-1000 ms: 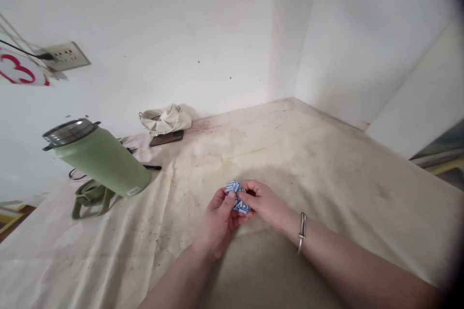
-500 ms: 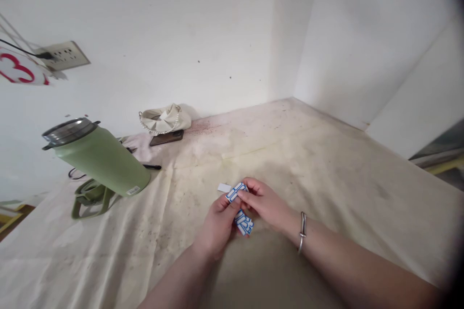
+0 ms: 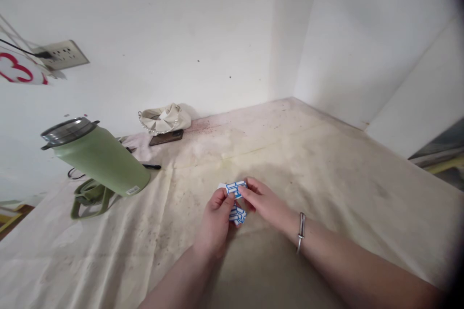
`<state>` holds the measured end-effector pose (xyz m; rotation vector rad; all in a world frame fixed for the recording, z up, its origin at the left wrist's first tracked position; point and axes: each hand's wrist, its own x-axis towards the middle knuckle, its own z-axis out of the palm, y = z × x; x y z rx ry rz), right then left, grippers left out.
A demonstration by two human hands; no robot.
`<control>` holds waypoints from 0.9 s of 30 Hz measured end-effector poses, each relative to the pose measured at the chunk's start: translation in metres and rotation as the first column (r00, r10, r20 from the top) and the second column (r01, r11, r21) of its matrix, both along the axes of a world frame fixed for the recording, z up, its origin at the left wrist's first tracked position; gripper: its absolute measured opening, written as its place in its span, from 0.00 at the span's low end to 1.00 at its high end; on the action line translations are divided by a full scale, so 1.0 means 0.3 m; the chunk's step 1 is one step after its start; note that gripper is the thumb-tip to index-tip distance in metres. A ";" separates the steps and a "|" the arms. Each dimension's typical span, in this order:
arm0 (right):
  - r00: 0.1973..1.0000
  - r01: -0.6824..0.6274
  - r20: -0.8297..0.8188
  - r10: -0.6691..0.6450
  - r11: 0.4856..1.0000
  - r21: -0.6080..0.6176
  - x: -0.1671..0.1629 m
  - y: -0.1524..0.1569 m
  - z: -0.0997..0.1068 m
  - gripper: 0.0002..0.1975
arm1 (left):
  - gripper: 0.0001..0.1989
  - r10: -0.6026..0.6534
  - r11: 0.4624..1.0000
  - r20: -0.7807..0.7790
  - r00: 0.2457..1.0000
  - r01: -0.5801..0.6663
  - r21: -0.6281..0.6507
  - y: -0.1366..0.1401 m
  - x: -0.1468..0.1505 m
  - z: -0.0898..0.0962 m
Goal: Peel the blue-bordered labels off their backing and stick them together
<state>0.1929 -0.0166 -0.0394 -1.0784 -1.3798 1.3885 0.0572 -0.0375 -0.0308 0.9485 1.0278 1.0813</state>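
Both my hands meet above the cloth-covered table. My left hand is closed, its thumb and fingers pinching a small sheet of white stickers with blue borders. On the sheet's right end, the thumb and fingertips of my right hand are pinched too. More blue-bordered sticker sheets stick out below, between the hands, and seem to sit in my left fingers. A small white piece lies just behind the held sheet, mostly covered by it.
To the left a green tumbler stands without its lid, and a green lid lies beside it. Farther back are a black pen, a phone and a cream bag. A wall socket is at upper left.
The held sticker sheet has turned from slanted to nearly level. The lower sheets have shifted up and left, and the white piece behind is now more covered.
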 end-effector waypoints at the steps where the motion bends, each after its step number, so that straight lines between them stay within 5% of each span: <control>1: 1.000 -0.001 -0.029 0.001 1.000 0.006 0.000 -0.001 0.002 0.11 | 0.12 -0.001 1.000 -0.021 1.000 0.001 -0.005 0.000 -0.003 -0.004; 14: 0.991 -0.079 0.112 0.077 0.997 0.015 -0.002 0.008 -0.013 0.14 | 0.09 0.015 0.995 -0.097 0.995 -0.006 0.102 0.011 -0.001 0.005; 19: 0.985 -0.116 0.131 0.111 0.993 0.032 0.004 -0.004 0.006 0.15 | 0.14 0.079 0.993 -0.198 0.977 -0.061 0.098 0.023 -0.020 -0.010; 27: 0.964 -0.251 0.100 0.247 0.967 0.031 -0.008 -0.024 -0.007 0.14 | 0.14 0.091 0.996 -0.112 0.990 -0.089 0.022 0.015 -0.012 0.025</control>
